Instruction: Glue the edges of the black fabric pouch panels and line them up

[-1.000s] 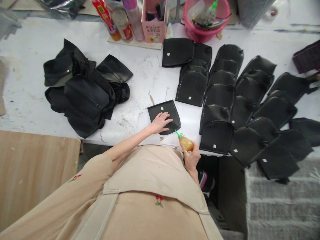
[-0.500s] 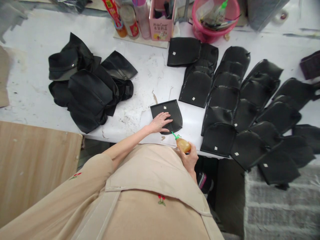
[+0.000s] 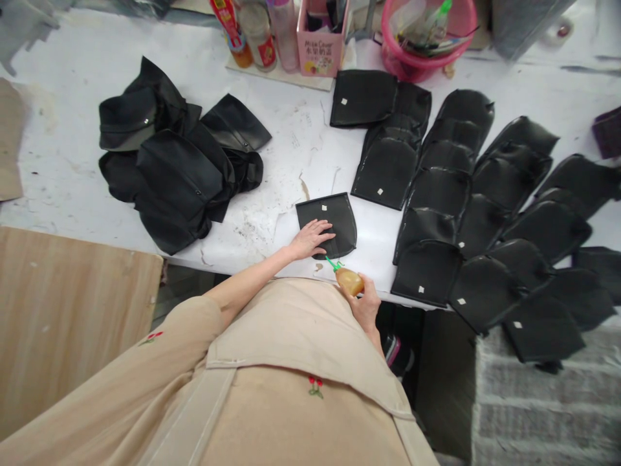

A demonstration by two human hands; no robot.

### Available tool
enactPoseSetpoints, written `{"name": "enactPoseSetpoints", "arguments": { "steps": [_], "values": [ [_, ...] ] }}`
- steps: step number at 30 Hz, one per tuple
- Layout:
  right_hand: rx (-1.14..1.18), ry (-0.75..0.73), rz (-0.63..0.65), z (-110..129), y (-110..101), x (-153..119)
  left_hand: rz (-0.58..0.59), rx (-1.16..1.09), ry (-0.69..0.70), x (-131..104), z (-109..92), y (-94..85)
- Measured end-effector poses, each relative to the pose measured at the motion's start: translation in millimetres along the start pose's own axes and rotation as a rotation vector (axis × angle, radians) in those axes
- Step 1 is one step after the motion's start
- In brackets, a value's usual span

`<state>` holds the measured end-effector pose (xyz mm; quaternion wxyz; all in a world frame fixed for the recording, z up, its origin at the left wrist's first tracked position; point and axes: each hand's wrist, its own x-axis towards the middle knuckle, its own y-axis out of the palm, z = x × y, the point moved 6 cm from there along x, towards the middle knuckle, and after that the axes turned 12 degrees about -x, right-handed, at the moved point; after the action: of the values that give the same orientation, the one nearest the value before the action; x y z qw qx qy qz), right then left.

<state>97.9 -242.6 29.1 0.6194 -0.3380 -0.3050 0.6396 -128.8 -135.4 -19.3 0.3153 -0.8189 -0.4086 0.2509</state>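
A black leather-like piece (image 3: 343, 223) with one rounded end and a small white square lies at the table's front edge. My left hand (image 3: 313, 239) rests flat on it, fingers spread. In my right hand (image 3: 365, 303) is a squeeze bottle (image 3: 349, 282) of amber liquid with a thin green nozzle. Its tip is at the rounded edge of the piece, close to my left fingers; whether it touches I cannot tell. To the right, similar black pieces (image 3: 427, 272) lie overlapped in rows.
A heap of black pieces (image 3: 179, 168) lies on the left of the white table (image 3: 286, 129). At the back stand a pink box (image 3: 323, 55), a glass jar (image 3: 259, 39) and a pink basket (image 3: 427, 61) of tools. A wooden board (image 3: 72, 323) is at front left.
The squeeze bottle in my right hand has moved slightly left, its nozzle tip shifting along the piece's rounded edge. My left hand stays on the piece. The whole view has shifted a little.
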Motion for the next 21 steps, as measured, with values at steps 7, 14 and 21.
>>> {"name": "enactPoseSetpoints", "arguments": {
  "steps": [7,14,21],
  "values": [
    [0.038,-0.059,0.066,5,9,6,-0.003,-0.033,0.002,0,1,0.2],
    [0.058,-0.071,0.056,7,14,12,-0.021,-0.060,0.018,0,2,-0.5],
    [0.040,-0.096,0.071,9,14,13,-0.034,-0.037,0.025,0,1,-1.8]
  ]
}}
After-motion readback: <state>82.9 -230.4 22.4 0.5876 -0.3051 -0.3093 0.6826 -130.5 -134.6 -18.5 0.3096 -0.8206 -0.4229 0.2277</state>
